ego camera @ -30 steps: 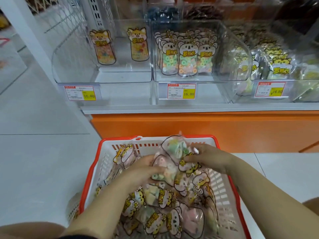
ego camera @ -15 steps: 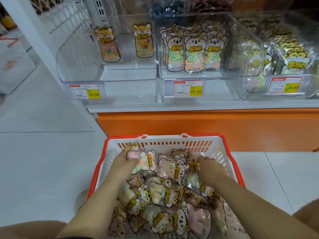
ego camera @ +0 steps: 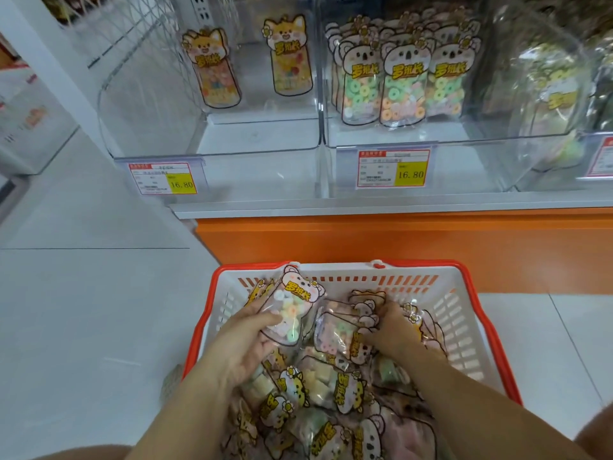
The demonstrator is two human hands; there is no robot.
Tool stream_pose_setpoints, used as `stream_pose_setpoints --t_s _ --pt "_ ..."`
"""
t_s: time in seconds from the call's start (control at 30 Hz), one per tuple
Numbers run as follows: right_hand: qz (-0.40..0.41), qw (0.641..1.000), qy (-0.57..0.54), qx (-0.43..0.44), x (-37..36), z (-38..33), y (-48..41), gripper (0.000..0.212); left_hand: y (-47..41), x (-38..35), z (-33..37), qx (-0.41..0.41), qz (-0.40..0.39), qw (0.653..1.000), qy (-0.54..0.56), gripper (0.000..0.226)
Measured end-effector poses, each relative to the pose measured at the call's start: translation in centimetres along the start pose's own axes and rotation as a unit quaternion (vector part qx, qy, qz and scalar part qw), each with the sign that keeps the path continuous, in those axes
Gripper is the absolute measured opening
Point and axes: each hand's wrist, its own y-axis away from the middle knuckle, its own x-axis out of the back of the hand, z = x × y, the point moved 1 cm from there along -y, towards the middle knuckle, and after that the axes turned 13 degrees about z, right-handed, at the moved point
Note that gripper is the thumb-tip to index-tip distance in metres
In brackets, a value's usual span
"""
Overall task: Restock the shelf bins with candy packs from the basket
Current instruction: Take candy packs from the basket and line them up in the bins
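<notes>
A white basket with a red rim [ego camera: 484, 310] stands on the floor, full of several animal-shaped candy packs. My left hand [ego camera: 243, 343] grips one pack of pastel ring candy [ego camera: 292, 307], lifted upright at the basket's back left. My right hand [ego camera: 391, 330] reaches into the pile with curled fingers on another ring candy pack [ego camera: 338, 333]. On the shelf above, the left clear bin [ego camera: 212, 134] holds two fox packs [ego camera: 212, 71] standing at its back. The middle bin [ego camera: 464, 134] holds several koala ring packs [ego camera: 401, 84].
An orange shelf base [ego camera: 398, 244] sits directly behind the basket. A third bin [ego camera: 564, 127] with more packs is at the right. Price tags [ego camera: 393, 167] hang on the bin fronts. White tiled floor [ego camera: 83, 310] stretches to the left.
My left hand has taken hold of a ring candy pack and raised it upright. My right hand has dug deeper into the pile. The camera has come closer to the shelf.
</notes>
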Motion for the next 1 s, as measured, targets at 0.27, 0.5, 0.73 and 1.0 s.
stream_pose_setpoints --t_s 0.27,0.5,0.73,1.0 --pt "0.079 0.985 -0.048 0.144 2.9 -0.8 2.2 0.023 0.1 -1.1 0.2 0.020 -0.070 0.993 0.096 0.055" --pt "0.080 0.963 -0.107 0.236 13.0 -5.0 5.4 0.024 2.5 -0.9 1.4 -0.009 -0.106 0.987 0.119 0.049" --pt "0.031 0.943 -0.172 0.285 22.9 -8.1 12.0 0.013 5.0 -1.8 2.2 -0.105 -0.109 0.988 -0.004 0.041" --pt "0.019 0.875 -0.464 0.139 24.1 -9.3 14.3 0.016 11.3 -6.6 0.6 -0.057 -0.208 0.975 -0.051 0.045"
